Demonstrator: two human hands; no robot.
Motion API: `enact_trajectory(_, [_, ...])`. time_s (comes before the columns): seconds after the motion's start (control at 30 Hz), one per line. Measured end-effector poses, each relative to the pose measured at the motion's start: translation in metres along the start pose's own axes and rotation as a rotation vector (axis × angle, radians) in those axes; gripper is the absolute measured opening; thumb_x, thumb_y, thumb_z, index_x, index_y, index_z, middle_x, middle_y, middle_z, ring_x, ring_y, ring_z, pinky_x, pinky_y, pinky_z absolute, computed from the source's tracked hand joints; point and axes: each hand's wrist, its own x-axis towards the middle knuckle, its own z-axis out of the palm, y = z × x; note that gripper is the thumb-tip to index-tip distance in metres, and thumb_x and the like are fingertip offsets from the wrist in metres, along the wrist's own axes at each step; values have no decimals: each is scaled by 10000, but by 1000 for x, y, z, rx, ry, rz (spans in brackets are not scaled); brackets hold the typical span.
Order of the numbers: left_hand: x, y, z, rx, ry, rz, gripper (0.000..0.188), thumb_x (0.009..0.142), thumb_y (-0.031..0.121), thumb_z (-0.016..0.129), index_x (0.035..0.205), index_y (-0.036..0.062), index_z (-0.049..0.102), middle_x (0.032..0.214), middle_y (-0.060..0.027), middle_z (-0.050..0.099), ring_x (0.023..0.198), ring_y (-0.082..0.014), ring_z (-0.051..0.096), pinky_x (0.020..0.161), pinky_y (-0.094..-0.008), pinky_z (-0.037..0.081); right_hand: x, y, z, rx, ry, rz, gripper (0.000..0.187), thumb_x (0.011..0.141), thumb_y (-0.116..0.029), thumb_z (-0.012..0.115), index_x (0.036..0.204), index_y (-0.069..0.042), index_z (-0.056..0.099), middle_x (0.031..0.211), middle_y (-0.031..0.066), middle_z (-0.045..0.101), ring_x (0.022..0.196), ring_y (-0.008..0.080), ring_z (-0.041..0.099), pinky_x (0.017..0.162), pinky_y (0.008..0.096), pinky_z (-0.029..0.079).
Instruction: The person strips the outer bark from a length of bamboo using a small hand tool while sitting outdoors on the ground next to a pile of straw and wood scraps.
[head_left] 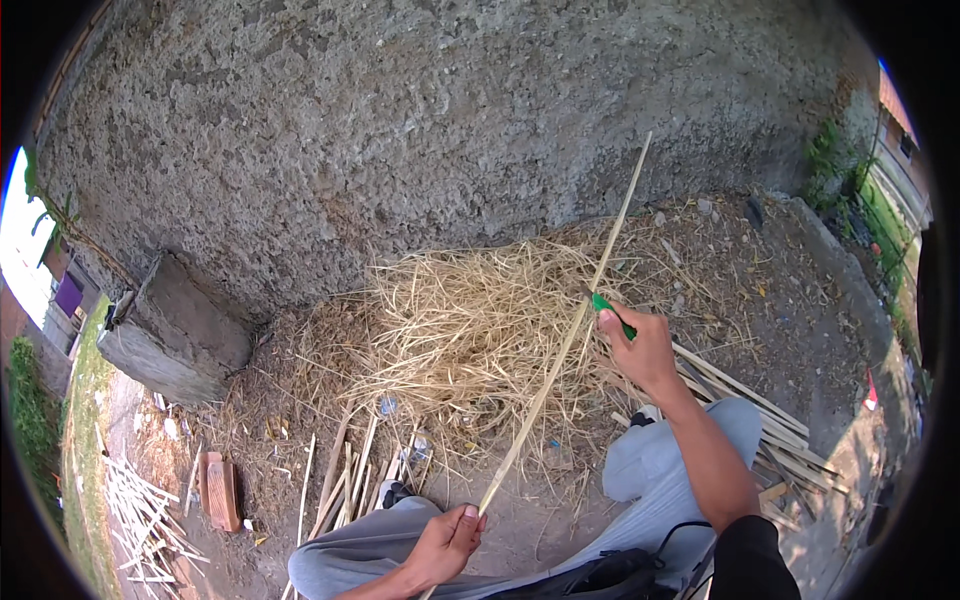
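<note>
While the left hand (447,545) pinches the near part of a bamboo strip (546,388) slanting far-right over shavings (470,320), a green-handled knife (600,303) meets it, gripped in the right hand (643,352); shaving seems the step in hand, the next stroke likely needing a steady angle.

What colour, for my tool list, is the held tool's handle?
The handle is green, partly dark; best in the head view.
</note>
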Motion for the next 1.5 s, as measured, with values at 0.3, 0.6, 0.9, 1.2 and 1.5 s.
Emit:
enact_trajectory(0.3, [18,21,-14,-386,-94,-53,333,1076,287,366,957,16,519,586,43,329,467,-55,272,426,-242,227,-55,-42,27,298,-196,-257,339,972,-292,590,1125,-5,684,779,162,693,608,273,663,555,364,519])
enact_trajectory(0.6, [29,8,-8,-346,-8,15,344,1076,294,367,939,14,512,558,43,322,475,-57,287,436,-241,243,-88,-62,37,226,-414,-338,323,921,-284,653,1122,-34,689,801,117,705,592,271,664,523,362,537])
enact_trajectory(0.9, [24,-2,5,97,168,166,391,1077,306,341,879,7,496,610,-16,428,549,-105,426,503,-300,373,-92,-70,35,7,-238,-452,254,856,-283,719,1050,-120,716,641,29,632,430,200,562,378,339,437])
enact_trajectory(1.2, [17,3,0,143,161,100,400,1075,323,341,900,4,508,612,-61,477,550,-145,479,524,-332,412,-74,-65,44,21,-168,-448,289,883,-315,686,1058,-87,714,619,42,615,433,205,579,350,346,419])
enact_trajectory(1.5, [4,3,9,376,186,111,417,1080,318,321,883,-1,503,628,-17,445,574,-96,413,520,-293,386,-43,-38,45,-16,-114,-303,275,918,-301,635,1083,-95,713,715,117,686,522,293,642,455,392,496])
